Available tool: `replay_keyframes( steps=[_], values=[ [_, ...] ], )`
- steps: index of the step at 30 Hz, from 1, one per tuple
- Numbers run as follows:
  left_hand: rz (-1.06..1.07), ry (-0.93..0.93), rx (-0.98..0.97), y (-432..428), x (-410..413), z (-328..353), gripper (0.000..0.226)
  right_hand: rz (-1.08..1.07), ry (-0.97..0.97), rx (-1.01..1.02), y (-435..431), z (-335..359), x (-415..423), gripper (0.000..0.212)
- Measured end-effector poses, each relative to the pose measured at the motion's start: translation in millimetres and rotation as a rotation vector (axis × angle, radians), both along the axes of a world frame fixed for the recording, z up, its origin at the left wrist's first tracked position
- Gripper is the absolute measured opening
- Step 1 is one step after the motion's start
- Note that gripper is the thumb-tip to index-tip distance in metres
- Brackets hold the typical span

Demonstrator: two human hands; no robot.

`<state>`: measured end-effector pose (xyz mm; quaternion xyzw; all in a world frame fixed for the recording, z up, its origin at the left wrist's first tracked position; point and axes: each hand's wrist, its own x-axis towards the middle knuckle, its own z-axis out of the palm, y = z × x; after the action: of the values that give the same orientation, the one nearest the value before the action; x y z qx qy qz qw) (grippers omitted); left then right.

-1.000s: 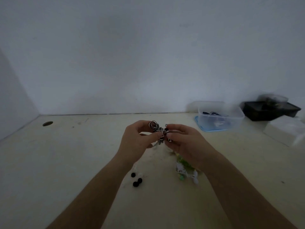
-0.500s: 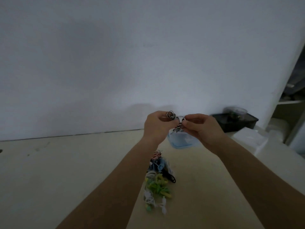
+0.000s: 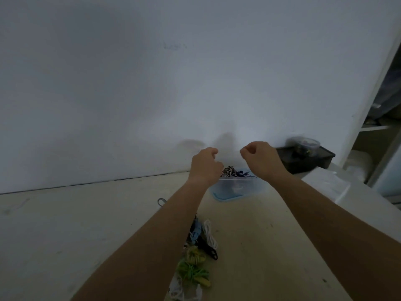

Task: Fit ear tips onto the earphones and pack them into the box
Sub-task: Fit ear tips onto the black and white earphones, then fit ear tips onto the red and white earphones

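Note:
A black-and-white striped earphone bundle (image 3: 229, 171) lies at the top of the clear plastic box (image 3: 238, 189), beside dark earphones (image 3: 242, 173) inside it. My left hand (image 3: 205, 166) hovers over the box's left rim, its loosely curled fingertips right next to the bundle; I see no grip on it. Over the right rim, my right hand (image 3: 261, 159) is raised with its fingers curled and thumb against the forefinger, holding nothing. A heap of coloured earphones (image 3: 196, 257), green, yellow, white, blue and black, lies on the table between my forearms.
The box stands on a blue lid (image 3: 225, 197) near the wall. A black tray (image 3: 303, 159) holding a round clear tub (image 3: 303, 144) sits to the right, with a white foam block (image 3: 325, 185) in front. White shelving (image 3: 373, 127) rises at far right.
Both hands carried the striped bundle forward to the box, then parted. The bundle, pinched between both hands before, now lies at the box's top.

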<state>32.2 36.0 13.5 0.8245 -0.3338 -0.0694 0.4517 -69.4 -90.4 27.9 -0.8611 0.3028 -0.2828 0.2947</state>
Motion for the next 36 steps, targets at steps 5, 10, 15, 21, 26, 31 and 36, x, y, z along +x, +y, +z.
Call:
replay_keyframes(
  steps=[5, 10, 15, 21, 26, 31, 36],
  values=[
    [0.035, -0.062, -0.050, 30, 1, 1, 0.035, 0.043, -0.064, 0.021, 17, 1, -6, 0.019],
    [0.065, -0.124, -0.055, 76, -9, 4, 0.023, 0.155, -0.101, 0.026, 58, 4, -18, 0.017],
    [0.087, -0.155, -0.026, 125, -17, -5, 0.024, 0.323, -0.007, 0.071, 100, -11, -27, 0.014],
    [0.139, -0.159, 0.048, 163, -17, -30, 0.025, 0.487, 0.128, -0.029, 133, -38, -28, 0.014],
    [0.068, -0.174, 0.275, 173, -8, -47, 0.029, 0.360, 0.207, -0.153, 152, -48, -17, 0.020],
    [0.018, -0.117, 0.243, 175, -5, -55, 0.033, 0.346, 0.267, -0.181, 156, -49, -8, 0.022],
    [0.014, -0.090, 0.140, 185, -1, -56, 0.039, 0.353, 0.100, -0.088, 154, -43, -7, 0.008]
  ],
)
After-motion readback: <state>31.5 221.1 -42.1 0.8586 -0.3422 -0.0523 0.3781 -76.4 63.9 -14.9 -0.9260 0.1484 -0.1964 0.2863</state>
